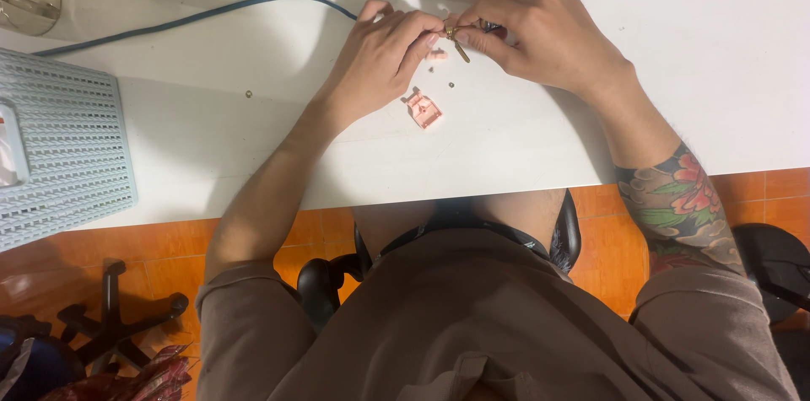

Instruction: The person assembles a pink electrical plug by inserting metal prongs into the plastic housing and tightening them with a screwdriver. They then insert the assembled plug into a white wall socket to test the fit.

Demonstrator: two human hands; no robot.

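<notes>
Now my left hand (pixel 384 51) and right hand (pixel 531 34) both pinching small brass part (pixel 456 37) above counter (pixel 253 139), steadying it; pink plastic piece (pixel 423 107) lying just below.

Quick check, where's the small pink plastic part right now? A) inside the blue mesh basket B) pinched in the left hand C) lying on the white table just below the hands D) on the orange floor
C: the pink plastic part lies on the white table, free of both hands; left hand and right hand pinch a small brass piece above it.
</notes>
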